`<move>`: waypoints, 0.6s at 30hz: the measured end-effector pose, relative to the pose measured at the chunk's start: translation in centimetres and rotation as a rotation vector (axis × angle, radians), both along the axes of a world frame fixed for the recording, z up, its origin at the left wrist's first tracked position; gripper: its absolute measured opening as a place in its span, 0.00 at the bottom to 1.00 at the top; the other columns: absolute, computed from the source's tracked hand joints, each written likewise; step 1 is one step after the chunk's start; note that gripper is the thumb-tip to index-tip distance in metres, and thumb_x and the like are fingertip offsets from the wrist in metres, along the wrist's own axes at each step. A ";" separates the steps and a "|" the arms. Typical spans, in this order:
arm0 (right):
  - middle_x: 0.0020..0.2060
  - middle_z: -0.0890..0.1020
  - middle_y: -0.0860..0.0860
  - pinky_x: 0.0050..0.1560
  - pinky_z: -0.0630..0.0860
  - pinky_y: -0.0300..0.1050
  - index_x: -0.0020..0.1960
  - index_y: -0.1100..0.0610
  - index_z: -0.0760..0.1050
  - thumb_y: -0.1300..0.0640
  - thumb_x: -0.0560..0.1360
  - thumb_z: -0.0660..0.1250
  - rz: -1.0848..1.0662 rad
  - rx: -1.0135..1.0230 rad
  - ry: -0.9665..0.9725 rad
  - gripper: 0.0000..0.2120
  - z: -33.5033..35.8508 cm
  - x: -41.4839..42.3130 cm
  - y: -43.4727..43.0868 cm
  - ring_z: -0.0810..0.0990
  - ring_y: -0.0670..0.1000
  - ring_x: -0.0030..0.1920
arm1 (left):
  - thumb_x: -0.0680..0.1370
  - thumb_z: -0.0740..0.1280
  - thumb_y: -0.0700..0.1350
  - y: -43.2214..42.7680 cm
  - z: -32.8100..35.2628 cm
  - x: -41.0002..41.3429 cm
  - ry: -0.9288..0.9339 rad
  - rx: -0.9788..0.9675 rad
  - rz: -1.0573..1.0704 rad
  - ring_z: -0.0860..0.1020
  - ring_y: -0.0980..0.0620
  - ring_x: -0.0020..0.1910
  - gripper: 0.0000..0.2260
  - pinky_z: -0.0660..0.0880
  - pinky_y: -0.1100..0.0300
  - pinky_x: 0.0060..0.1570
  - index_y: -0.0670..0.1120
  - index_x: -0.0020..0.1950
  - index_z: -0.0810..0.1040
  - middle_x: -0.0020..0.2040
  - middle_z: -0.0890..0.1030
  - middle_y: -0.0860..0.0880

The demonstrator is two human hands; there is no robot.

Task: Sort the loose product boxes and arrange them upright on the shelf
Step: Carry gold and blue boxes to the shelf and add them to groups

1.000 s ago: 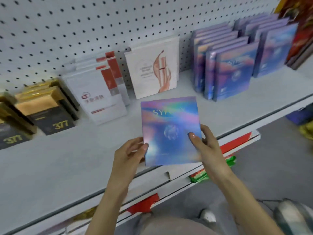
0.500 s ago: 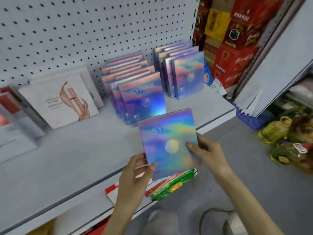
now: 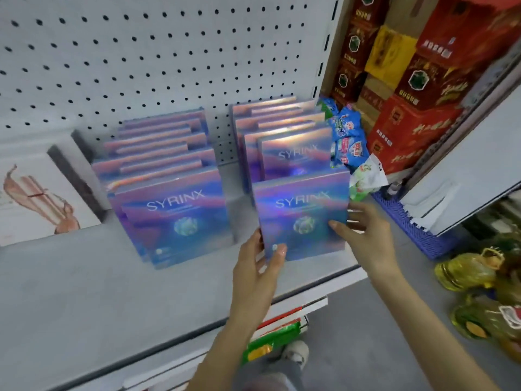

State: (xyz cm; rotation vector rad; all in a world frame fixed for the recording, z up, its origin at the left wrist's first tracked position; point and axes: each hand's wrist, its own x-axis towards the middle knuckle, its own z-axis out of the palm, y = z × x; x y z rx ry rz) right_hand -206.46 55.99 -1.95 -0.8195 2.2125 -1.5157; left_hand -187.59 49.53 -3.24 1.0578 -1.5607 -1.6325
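SYRINX box point(image 3: 301, 218) is standing upright at the front of the right-hand row point(image 3: 282, 131) on the shelf point(image 3: 84, 292). Both hands are gripping it: left hand point(image 3: 259, 266) at its lower left corner, right hand point(image 3: 363, 232) fingers point(image 3: 338, 225) on its right edge.

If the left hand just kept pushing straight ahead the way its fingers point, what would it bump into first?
The left hand already grips the SYRINX box at its lower left corner. Pushed on, that box would probably press against the right-hand row of matching boxes just behind it, though the gap is hard to judge.
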 end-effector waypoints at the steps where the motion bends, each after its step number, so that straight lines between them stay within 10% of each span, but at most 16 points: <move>1: 0.42 0.81 0.45 0.42 0.77 0.40 0.53 0.53 0.74 0.63 0.70 0.74 -0.004 0.008 -0.005 0.15 -0.2 -1.1 -1.0 0.81 0.41 0.40 | 0.73 0.70 0.57 -0.4 -0.4 -1.3 0.015 0.006 0.028 0.77 0.66 0.57 0.25 0.70 0.76 0.49 0.53 0.68 0.72 0.62 0.78 0.57; 12: 0.52 0.76 0.50 0.41 0.73 0.25 0.58 0.51 0.73 0.65 0.72 0.72 0.139 -0.018 -0.005 0.18 -2.2 -4.8 -7.4 0.76 0.32 0.44 | 0.70 0.66 0.63 -3.8 -2.3 -6.4 -0.048 -0.118 0.307 0.70 0.57 0.68 0.25 0.68 0.47 0.68 0.71 0.67 0.66 0.69 0.70 0.59; 18: 0.50 0.77 0.39 0.49 0.75 0.32 0.60 0.49 0.71 0.65 0.73 0.71 0.202 -0.026 -0.039 0.21 -1.8 -5.1 -7.0 0.77 0.35 0.48 | 0.72 0.65 0.62 -4.0 -2.5 -6.6 -0.103 -0.142 0.297 0.68 0.60 0.69 0.34 0.66 0.49 0.70 0.51 0.75 0.64 0.69 0.67 0.59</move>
